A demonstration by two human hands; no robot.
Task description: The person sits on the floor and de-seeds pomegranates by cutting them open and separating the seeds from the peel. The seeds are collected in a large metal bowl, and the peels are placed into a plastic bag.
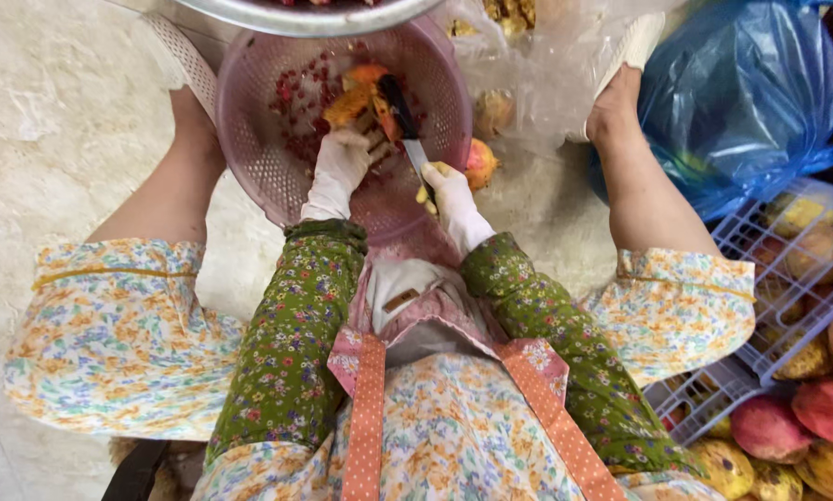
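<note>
A pink perforated basket [249, 139] sits between my knees, holding red pomegranate seeds and an opened pomegranate piece [359, 97]. My left hand [344, 158], in a white glove, grips that fruit piece inside the basket. My right hand [446, 190], also gloved, holds a knife [400, 116] with a black handle, its handle end pointing up over the fruit. Another pomegranate piece [479, 162] lies just right of the basket rim, close to my right hand.
A metal bowl [305, 14] stands at the top edge. A blue plastic bag [741, 93] lies at the right. White crates [787, 269] with whole pomegranates [829, 408] fill the lower right. A clear plastic sheet with peel scraps [509, 14] lies beyond the basket.
</note>
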